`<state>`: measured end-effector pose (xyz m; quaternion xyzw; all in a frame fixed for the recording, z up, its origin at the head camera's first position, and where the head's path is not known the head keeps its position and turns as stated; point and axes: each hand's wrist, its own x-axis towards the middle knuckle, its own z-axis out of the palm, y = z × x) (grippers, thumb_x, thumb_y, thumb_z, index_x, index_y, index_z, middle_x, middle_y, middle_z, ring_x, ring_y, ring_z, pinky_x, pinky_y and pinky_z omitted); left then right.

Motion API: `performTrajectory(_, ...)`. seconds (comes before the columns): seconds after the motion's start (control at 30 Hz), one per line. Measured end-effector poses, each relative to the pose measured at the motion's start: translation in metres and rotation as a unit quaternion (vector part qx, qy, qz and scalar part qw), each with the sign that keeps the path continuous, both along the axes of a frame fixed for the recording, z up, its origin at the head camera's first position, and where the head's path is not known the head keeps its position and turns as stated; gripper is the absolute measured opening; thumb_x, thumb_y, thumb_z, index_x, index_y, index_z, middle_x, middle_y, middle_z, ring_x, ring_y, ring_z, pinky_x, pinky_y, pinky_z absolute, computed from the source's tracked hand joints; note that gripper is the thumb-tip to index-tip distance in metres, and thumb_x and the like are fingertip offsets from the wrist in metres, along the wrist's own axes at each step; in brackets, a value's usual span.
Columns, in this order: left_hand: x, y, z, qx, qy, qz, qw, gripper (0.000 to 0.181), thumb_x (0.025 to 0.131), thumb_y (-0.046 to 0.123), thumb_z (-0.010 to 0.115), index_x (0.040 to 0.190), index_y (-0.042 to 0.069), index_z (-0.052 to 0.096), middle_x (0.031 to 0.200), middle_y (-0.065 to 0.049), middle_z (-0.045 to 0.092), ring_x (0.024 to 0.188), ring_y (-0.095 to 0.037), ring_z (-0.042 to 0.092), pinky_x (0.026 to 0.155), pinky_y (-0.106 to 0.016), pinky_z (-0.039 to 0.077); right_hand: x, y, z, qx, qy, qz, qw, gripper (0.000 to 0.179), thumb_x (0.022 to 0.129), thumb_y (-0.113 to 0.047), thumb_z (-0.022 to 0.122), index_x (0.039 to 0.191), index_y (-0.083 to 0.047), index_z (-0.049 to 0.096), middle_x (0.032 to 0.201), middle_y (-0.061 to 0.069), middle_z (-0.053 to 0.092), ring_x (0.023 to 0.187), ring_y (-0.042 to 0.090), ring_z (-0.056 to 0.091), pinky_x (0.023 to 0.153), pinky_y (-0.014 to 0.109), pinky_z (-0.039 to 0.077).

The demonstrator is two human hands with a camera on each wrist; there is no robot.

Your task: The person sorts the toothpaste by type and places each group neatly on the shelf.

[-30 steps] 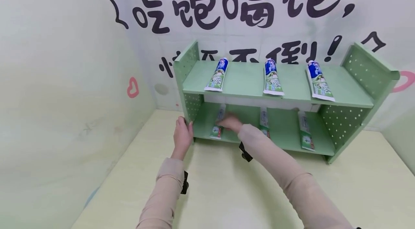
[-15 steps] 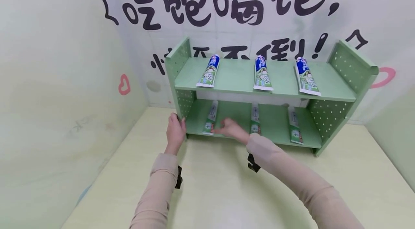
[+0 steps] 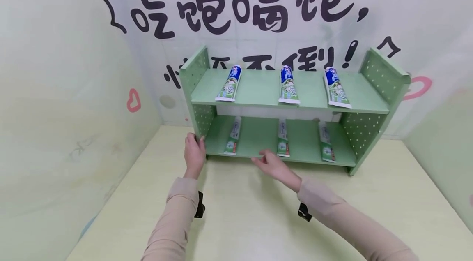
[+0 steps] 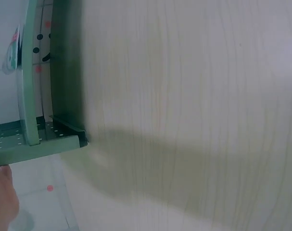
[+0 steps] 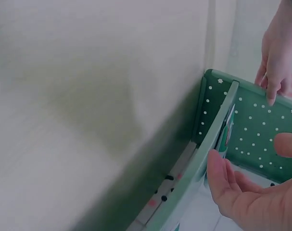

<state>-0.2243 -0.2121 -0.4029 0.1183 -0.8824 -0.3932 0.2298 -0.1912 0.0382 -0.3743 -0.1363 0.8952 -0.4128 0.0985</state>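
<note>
A green two-tier shelf rack (image 3: 292,108) stands against the back wall. My left hand (image 3: 194,155) holds its left side panel near the bottom, the thumb over the front edge and the fingers along the outside. My right hand (image 3: 275,166) is in front of the lower shelf, fingers loosely bent and nothing in them. Three silver-and-green toothpaste tubes lie on the lower shelf: a left one (image 3: 233,135), a middle one (image 3: 283,137) and a right one (image 3: 327,142). The left tube is partly hidden behind my right hand (image 5: 256,197) in the right wrist view.
Blue-and-green toothpaste tubes lie on the upper shelf: left (image 3: 229,83), middle (image 3: 288,85) and right (image 3: 336,87). The pale wood-grain table (image 3: 244,215) extends in front of the rack. A wall (image 3: 74,109) rises on the left.
My right hand has drawn back from the left lower tube, rightward and toward me. That tube tilts slightly less than half a second ago or cannot be compared exactly. My left hand stays on the panel.
</note>
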Motion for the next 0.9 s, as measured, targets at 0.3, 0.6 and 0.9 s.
performTrajectory(0.3,0.008,0.008,0.015,-0.005,-0.032,0.039,0.9987,0.045,0.094,0.03,0.043,0.126,-0.001,0.035,0.115,-0.02,0.046,0.103,-0.035,0.051,0.081,-0.055,0.045,0.014,0.031,-0.003,0.019,0.054,-0.01,0.9983,0.056,0.093,-0.037,0.048,0.131,0.005,0.039,0.119,0.022,0.053,0.107,0.032,0.054,0.089,0.046,0.047)
performTrajectory(0.6,0.025,0.025,0.017,-0.028,-0.096,0.031,0.9945,0.078,0.09,0.048,0.043,0.145,0.005,0.008,0.145,-0.021,0.028,0.129,-0.039,0.034,0.103,-0.06,0.028,0.03,0.06,-0.006,0.1,0.099,-0.031,0.9896,0.075,0.091,-0.049,0.045,0.139,0.005,0.026,0.134,0.03,0.038,0.123,0.043,0.039,0.099,0.054,0.038)
performTrajectory(0.9,0.043,0.046,0.01,-0.151,-0.039,-0.035,0.9871,0.072,0.092,0.044,0.043,0.144,0.001,0.016,0.152,-0.021,0.007,0.141,-0.036,0.005,0.112,-0.057,-0.004,0.029,0.07,-0.015,0.198,0.213,-0.071,0.9542,0.076,0.089,-0.05,0.049,0.134,0.008,0.033,0.123,0.032,0.047,0.111,0.046,0.046,0.093,0.055,0.04)
